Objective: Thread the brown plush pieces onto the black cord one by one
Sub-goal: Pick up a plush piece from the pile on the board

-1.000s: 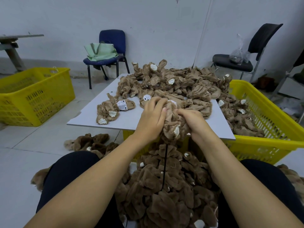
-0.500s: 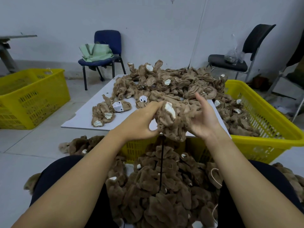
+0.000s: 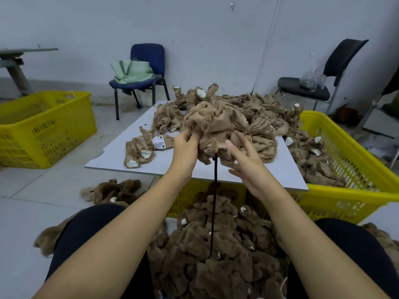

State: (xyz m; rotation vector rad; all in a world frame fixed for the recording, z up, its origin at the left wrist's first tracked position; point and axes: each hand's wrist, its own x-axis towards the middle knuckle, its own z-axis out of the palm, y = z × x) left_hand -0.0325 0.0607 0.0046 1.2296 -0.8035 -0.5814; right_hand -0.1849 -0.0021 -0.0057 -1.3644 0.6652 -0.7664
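A crumpled brown plush piece (image 3: 212, 126) is lifted above the white board's (image 3: 121, 156) near edge. My left hand (image 3: 186, 147) grips its left side with curled fingers. My right hand (image 3: 241, 157) touches its lower right with spread, nearly straight fingers. The black cord (image 3: 214, 203) hangs taut from under the piece down into the bunch of threaded plush pieces (image 3: 211, 251) between my knees. A heap of loose plush pieces (image 3: 254, 113) covers the far side of the board.
The board lies across a yellow crate (image 3: 354, 184) that holds more plush. Another yellow crate (image 3: 43, 126) stands at left. A blue chair with a green bag (image 3: 140, 70) and a black chair (image 3: 319, 83) stand by the wall. Darker plush (image 3: 112, 188) lies on the floor.
Both hands raised the plush piece higher, so more black cord shows below it. My right hand went from gripping the piece to open fingers against its side.
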